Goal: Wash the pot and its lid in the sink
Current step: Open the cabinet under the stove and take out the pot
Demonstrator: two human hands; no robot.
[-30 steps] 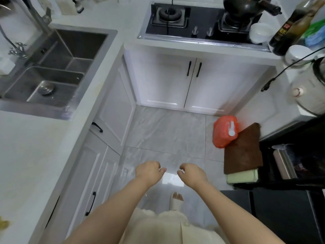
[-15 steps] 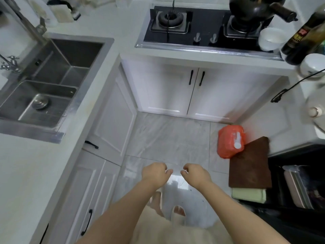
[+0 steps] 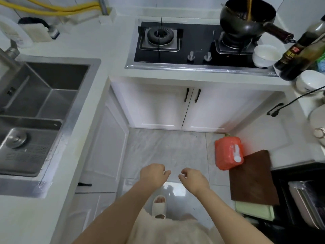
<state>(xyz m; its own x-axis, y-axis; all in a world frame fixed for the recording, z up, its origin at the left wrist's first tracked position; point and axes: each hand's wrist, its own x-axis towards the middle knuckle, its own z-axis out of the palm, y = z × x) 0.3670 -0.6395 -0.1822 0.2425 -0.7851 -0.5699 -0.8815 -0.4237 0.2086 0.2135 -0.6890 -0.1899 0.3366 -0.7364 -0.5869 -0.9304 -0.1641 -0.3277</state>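
Note:
A black pot (image 3: 246, 16) with a long dark handle stands on the right burner of the gas stove (image 3: 198, 43) at the top right; a brown utensil stands in it. No lid is in view. The steel sink (image 3: 44, 110) lies at the left, with a drain plug in its near basin. My left hand (image 3: 153, 175) and my right hand (image 3: 192, 179) hang side by side over the floor, far below the pot. Their fingers are loosely curled and hold nothing.
A white bowl (image 3: 266, 55), a dark sauce bottle (image 3: 302, 50) and another bowl (image 3: 310, 81) crowd the counter right of the stove. An orange jug (image 3: 228, 153) and a brown board (image 3: 253, 178) stand on the floor at the right. White cabinets line the left and far sides.
The view has tilted up and moved toward the stove, so the pot shows more fully. Both hands keep the same pose in front of me.

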